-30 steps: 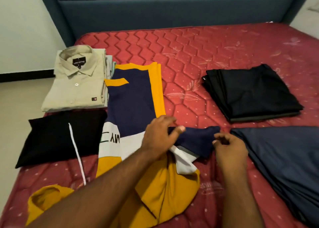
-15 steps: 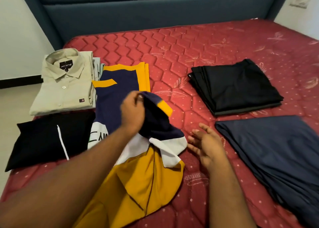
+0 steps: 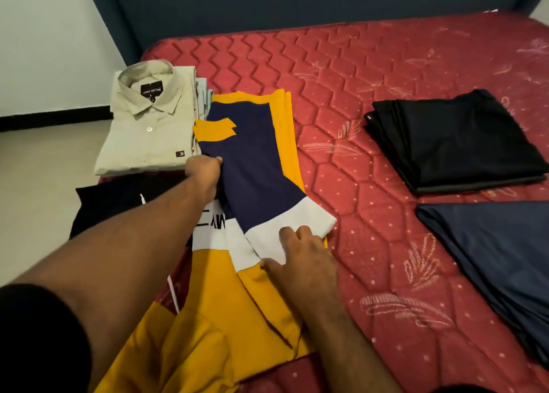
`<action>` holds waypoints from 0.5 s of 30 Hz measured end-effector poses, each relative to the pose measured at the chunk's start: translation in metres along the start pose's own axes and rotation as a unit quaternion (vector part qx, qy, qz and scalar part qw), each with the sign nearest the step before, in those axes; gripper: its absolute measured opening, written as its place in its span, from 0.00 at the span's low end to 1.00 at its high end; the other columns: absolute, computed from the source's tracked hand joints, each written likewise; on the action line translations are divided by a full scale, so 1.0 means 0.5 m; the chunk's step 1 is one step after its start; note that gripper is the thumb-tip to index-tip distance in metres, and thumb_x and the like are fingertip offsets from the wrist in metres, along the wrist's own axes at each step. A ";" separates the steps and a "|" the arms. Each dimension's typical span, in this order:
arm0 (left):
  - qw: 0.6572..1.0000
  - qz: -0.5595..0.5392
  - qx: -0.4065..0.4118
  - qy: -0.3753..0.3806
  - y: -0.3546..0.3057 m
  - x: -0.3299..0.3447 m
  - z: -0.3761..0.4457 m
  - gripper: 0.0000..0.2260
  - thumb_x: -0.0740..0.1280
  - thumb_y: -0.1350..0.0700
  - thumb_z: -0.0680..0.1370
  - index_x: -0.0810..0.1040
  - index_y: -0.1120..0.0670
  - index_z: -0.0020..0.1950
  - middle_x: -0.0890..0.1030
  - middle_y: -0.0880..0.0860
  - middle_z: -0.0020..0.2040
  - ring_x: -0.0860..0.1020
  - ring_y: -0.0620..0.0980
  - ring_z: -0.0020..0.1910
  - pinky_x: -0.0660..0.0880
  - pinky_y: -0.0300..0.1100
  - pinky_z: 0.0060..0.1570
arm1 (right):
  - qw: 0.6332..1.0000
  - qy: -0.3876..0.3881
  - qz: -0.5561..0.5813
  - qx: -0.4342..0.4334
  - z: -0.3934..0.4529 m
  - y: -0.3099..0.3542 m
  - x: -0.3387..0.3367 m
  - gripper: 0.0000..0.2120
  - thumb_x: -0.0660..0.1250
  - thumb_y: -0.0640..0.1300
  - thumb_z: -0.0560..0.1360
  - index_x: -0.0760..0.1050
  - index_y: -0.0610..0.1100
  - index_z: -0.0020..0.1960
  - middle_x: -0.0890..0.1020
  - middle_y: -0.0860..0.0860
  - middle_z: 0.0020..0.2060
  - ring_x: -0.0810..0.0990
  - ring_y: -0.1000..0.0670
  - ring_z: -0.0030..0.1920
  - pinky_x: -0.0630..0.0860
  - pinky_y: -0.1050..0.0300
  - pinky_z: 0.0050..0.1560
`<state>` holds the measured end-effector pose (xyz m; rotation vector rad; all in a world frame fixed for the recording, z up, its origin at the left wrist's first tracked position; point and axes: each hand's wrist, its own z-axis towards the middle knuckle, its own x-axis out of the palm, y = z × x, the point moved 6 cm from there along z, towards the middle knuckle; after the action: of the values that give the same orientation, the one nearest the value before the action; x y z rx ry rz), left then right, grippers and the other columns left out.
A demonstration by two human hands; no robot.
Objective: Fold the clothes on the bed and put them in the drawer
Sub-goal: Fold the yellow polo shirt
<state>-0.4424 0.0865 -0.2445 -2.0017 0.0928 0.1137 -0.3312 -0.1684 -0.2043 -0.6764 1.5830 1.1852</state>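
The navy sleeve (image 3: 255, 166) of the yellow, navy and white hoodie (image 3: 214, 312) now lies folded across its body, left hand (image 3: 205, 169) pinching its edge, right hand (image 3: 300, 259) pressing flat with straight fingers.

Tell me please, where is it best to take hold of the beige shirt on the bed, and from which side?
Probably by its two long side edges, both hands sliding under the folded beige shirt from the left and right. It lies flat, collar towards the headboard, on top of other folded clothes, so lifting from beneath should keep the fold. The left hand is already beside its lower right corner.
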 end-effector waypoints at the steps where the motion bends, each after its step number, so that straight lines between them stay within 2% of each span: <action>1: 0.997 -0.074 -0.002 0.017 -0.011 0.005 -0.002 0.03 0.66 0.60 0.77 0.79 0.58 0.48 0.83 0.57 0.51 0.81 0.54 0.50 0.79 0.48 0.47 | 1.000 0.000 -0.011 -0.010 -0.001 0.003 0.004 0.18 0.64 0.59 0.76 0.69 0.50 0.60 0.73 0.50 0.53 0.74 0.47 0.53 0.72 0.52 0.48; 3: 0.976 -0.209 0.011 0.067 -0.049 0.007 -0.021 0.09 0.62 0.57 0.78 0.80 0.57 0.54 0.83 0.59 0.54 0.82 0.56 0.51 0.80 0.46 0.46 | 0.996 -0.060 -0.022 -0.057 -0.002 0.026 -0.002 0.11 0.66 0.52 0.75 0.74 0.48 0.54 0.76 0.50 0.47 0.77 0.47 0.47 0.72 0.53 0.40; 4: 0.964 -0.252 0.014 0.088 -0.071 0.003 -0.029 0.12 0.60 0.56 0.79 0.81 0.57 0.53 0.84 0.59 0.52 0.82 0.56 0.49 0.80 0.44 0.44 | 0.992 -0.098 -0.021 -0.082 -0.002 0.042 -0.004 0.09 0.69 0.51 0.73 0.76 0.48 0.50 0.77 0.50 0.43 0.77 0.47 0.43 0.73 0.53 0.37; 5: 0.952 -0.287 0.011 0.105 -0.087 -0.002 -0.035 0.16 0.57 0.54 0.80 0.83 0.59 0.47 0.85 0.58 0.47 0.83 0.55 0.46 0.79 0.43 0.43 | 0.988 -0.121 -0.019 -0.095 -0.007 0.052 -0.006 0.10 0.72 0.51 0.71 0.78 0.48 0.49 0.78 0.50 0.43 0.78 0.47 0.42 0.74 0.53 0.37; 7: 0.934 -0.330 0.006 0.135 -0.110 -0.008 -0.047 0.21 0.56 0.54 0.81 0.82 0.58 0.35 0.83 0.56 0.36 0.82 0.53 0.36 0.77 0.42 0.41 | 0.989 -0.108 -0.032 -0.094 -0.014 0.066 0.015 0.21 0.71 0.58 0.67 0.77 0.50 0.56 0.80 0.49 0.52 0.79 0.45 0.51 0.76 0.49 0.47; 9: 0.936 -0.321 0.001 0.143 -0.104 -0.011 -0.054 0.14 0.58 0.55 0.79 0.79 0.56 0.38 0.82 0.55 0.36 0.81 0.53 0.36 0.77 0.42 0.42 | 0.994 -0.045 -0.073 -0.074 -0.030 0.063 0.061 0.35 0.66 0.67 0.64 0.72 0.53 0.67 0.74 0.46 0.67 0.72 0.40 0.67 0.68 0.39 0.63; 10: 0.940 -0.310 -0.002 0.144 -0.100 -0.009 -0.058 0.11 0.59 0.57 0.79 0.78 0.56 0.41 0.82 0.54 0.37 0.81 0.53 0.37 0.77 0.42 0.42 | 0.993 -0.023 -0.090 -0.072 -0.040 0.057 0.086 0.39 0.63 0.69 0.63 0.70 0.53 0.70 0.70 0.44 0.71 0.67 0.38 0.70 0.62 0.36 0.66; 12: 0.936 -0.319 0.012 0.149 -0.113 -0.003 -0.061 0.12 0.57 0.58 0.77 0.79 0.56 0.39 0.82 0.54 0.37 0.81 0.53 0.37 0.78 0.41 0.41 | 0.992 0.004 -0.106 -0.070 -0.058 0.044 0.121 0.41 0.57 0.72 0.66 0.66 0.54 0.74 0.64 0.44 0.75 0.61 0.36 0.73 0.56 0.31 0.66; 15: 0.925 -0.359 0.037 0.117 -0.160 0.003 -0.049 0.16 0.56 0.60 0.75 0.76 0.55 0.30 0.78 0.53 0.32 0.78 0.53 0.33 0.75 0.41 0.41 | 0.994 -0.003 -0.093 -0.052 -0.070 0.030 0.138 0.40 0.53 0.73 0.69 0.62 0.54 0.76 0.63 0.45 0.76 0.60 0.37 0.73 0.55 0.28 0.65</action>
<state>-0.4307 0.0977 -0.1623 -1.8483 -0.4773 -0.5904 -0.3809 -0.1869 -0.2627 -0.8688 1.4277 1.1360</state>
